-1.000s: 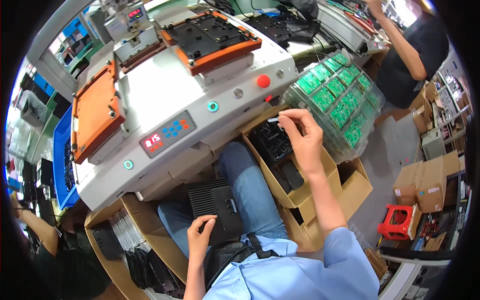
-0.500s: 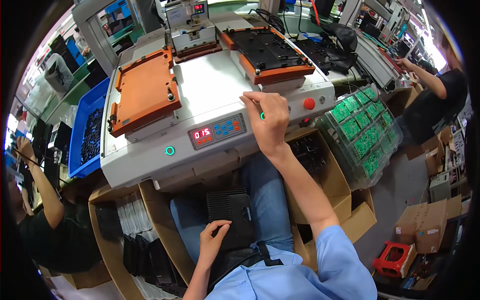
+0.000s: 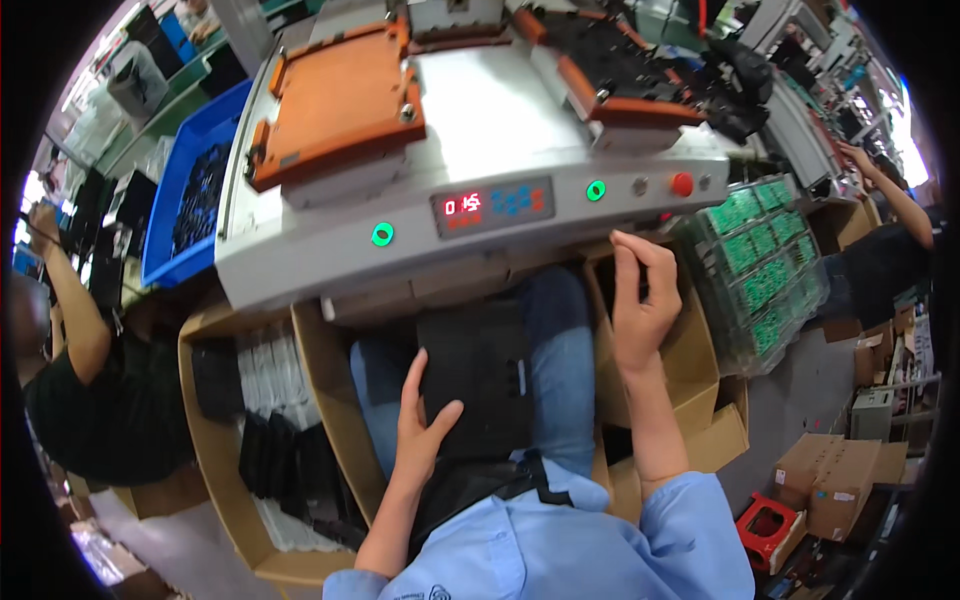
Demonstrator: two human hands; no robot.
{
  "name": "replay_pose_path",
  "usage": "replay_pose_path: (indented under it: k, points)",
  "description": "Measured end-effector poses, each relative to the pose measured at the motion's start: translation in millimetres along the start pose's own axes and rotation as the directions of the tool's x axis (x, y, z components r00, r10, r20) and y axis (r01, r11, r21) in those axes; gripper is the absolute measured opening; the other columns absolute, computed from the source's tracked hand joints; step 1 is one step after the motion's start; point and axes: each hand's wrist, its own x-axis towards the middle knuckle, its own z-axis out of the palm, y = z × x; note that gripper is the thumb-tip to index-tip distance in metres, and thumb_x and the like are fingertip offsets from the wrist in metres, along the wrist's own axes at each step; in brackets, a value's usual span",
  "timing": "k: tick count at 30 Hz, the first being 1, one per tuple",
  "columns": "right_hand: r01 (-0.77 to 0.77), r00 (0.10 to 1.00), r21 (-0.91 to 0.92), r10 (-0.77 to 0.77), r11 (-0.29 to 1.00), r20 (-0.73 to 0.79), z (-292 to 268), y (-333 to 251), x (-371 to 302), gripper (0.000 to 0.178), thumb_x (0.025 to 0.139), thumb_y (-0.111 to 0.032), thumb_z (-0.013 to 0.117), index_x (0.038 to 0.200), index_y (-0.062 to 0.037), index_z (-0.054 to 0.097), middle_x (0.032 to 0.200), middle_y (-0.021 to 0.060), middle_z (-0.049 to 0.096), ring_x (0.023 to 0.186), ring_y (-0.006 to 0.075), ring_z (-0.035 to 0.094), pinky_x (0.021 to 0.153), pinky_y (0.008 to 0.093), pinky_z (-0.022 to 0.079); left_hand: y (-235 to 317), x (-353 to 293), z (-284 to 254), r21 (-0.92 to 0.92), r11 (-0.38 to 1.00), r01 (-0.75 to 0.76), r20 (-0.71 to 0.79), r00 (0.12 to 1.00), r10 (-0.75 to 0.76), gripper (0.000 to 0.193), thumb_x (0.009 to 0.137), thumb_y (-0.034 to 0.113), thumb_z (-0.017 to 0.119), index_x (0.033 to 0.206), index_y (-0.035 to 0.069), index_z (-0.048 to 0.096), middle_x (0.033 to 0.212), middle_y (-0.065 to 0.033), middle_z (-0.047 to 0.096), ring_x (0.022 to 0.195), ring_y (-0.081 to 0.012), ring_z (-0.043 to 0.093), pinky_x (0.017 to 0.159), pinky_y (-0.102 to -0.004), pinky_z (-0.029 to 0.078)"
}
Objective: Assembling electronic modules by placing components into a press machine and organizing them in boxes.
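Observation:
A flat black casing, ribbed with fins on part of its face in the earlier frame, lies across my lap. At its left edge is my left hand, thumb and index finger spread apart and touching the casing. My right hand is raised to the right of the casing, in front of the machine's front panel. Its thumb and index fingertips come together in a pinch; I cannot make out anything between them. The white machine ahead carries an empty orange fixture and another orange fixture holding a black part.
A blue bin of small black parts stands left of the machine. Cardboard boxes flank my legs; the left box holds black casings and clear plastic packs. Green circuit boards sit in clear trays at right. Other people work on both sides.
My right hand has drawn back from over the machine's front edge, down and right. The left hand has spread its fingers and moved up the casing. The view has tilted downward.

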Motion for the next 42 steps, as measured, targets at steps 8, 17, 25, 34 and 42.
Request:
replay_pose_path:
  k: [8,17,25,34,42]
  points:
    - [-0.811,0.522,0.184,0.546,0.555,0.655,-21,-22,-105,0.028,0.098,-0.015,0.046,0.121,-0.0007,0.053,0.098,0.0066,0.063,0.083,0.0091,0.057,0.076,0.0223,0.045,1,3,2,-0.055,0.996,0.067,0.006,0.998,-0.066,0.084,0.083,0.005,0.063,0.148,0.008,0.011,0.147,-0.0114,0.027,0.131,-0.0206,0.035,0.108,-0.0333,0.030]
    - [-0.916,0.387,0.269,0.478,0.297,0.788,-4,-38,-136,0.031,0.095,-0.010,0.052,0.123,0.0023,0.047,0.114,0.0071,0.058,0.106,0.0106,0.053,0.093,0.0248,0.041,-6,-8,-1,0.053,0.998,0.017,-0.004,1.000,-0.016,0.079,0.083,0.003,0.063,0.146,0.000,0.014,0.143,-0.0128,0.033,0.130,-0.0207,0.037,0.108,-0.0326,0.028]
    - [-0.898,0.406,0.223,0.519,0.378,0.753,-13,-50,-124,0.033,0.089,-0.016,0.063,0.115,0.0022,0.054,0.098,0.0074,0.065,0.089,0.0083,0.058,0.078,0.0235,0.047,-19,-7,-13,-0.310,0.934,0.176,-0.013,0.982,-0.189,0.065,0.084,0.005,0.064,0.140,0.005,0.029,0.131,-0.0082,0.046,0.119,-0.0199,0.046,0.101,-0.0328,0.036]
    - [-0.737,0.591,0.199,0.471,0.646,0.655,-12,-32,-126,0.029,0.093,-0.023,0.056,0.111,-0.0007,0.058,0.078,0.0064,0.065,0.072,0.0087,0.059,0.067,0.0244,0.047,-23,-4,-10,-0.270,0.949,0.165,-0.053,0.981,-0.186,0.055,0.089,0.008,0.057,0.139,0.009,0.034,0.128,-0.0075,0.050,0.115,-0.0215,0.051,0.097,-0.0337,0.043]
    - [-0.641,0.374,-0.563,0.852,0.522,0.365,-116,130,-117,0.027,0.088,-0.031,0.058,0.094,-0.0068,0.066,0.090,0.0126,0.069,0.085,0.0276,0.067,0.076,0.0372,0.051,-26,0,-6,-0.341,0.909,0.240,-0.097,0.953,-0.288,0.051,0.091,0.012,0.057,0.138,0.010,0.036,0.122,-0.0072,0.054,0.108,-0.0203,0.056,0.090,-0.0336,0.049]
